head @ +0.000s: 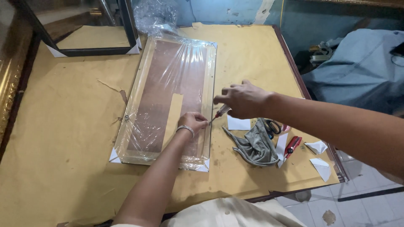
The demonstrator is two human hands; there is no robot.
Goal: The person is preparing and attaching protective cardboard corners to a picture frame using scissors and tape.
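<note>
I see my left hand (192, 122) resting on the plastic-wrapped picture frame (168, 98), at its right edge. My right hand (242, 100) grips a red-handled screwdriver (219, 113), tip touching that same edge. Just right of the frame lie a grey rag (252, 146), black-handled scissors (271, 126) and a red utility knife (292, 146).

Glossy plastic wrap (176, 71), matt paper tabletop (67, 138)

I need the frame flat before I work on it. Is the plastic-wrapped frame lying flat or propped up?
Lying flat: the wrapped frame rests face-down on the paper-covered table, all corners down.
</note>
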